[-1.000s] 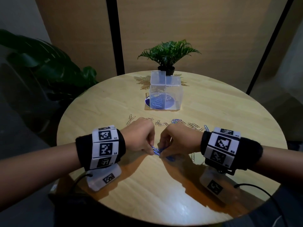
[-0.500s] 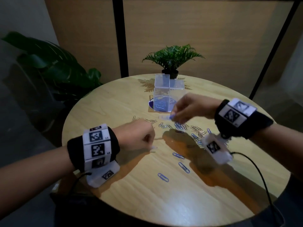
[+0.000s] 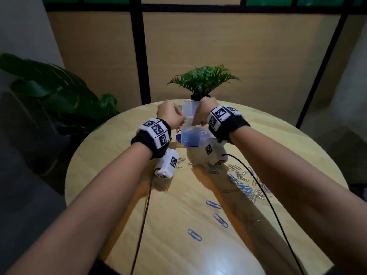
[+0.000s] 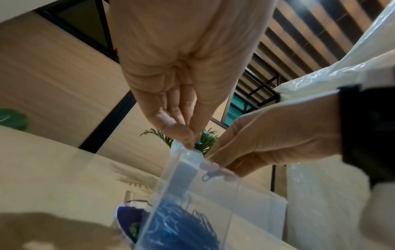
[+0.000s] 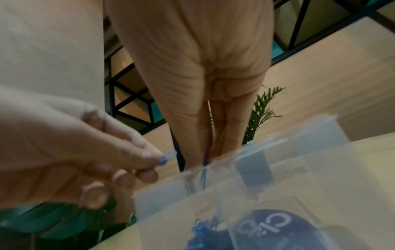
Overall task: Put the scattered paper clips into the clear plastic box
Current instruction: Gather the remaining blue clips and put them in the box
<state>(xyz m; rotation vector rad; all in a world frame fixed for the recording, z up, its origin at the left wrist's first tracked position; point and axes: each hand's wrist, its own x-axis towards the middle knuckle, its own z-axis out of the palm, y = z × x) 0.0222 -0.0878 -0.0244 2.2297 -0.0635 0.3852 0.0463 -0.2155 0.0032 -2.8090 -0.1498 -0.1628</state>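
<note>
Both your hands have moved from the table up over the clear plastic box (image 3: 191, 133): left hand (image 3: 171, 114) and right hand (image 3: 202, 112) each pinch a blue paper clip (image 5: 165, 158), ready to drop.

My wrists hide the box (image 3: 190, 135) front in head view; pile (image 3: 244, 181) of clips too small to count.

Round wooden table (image 3: 111, 155), clear plastic box (image 3: 193, 138) near the far edge (blue clips piled inside), potted plant (image 3: 202, 82) behind it, scattered paper clips (image 3: 241, 180) at right, three blue clips (image 3: 213, 204) nearer in
</note>
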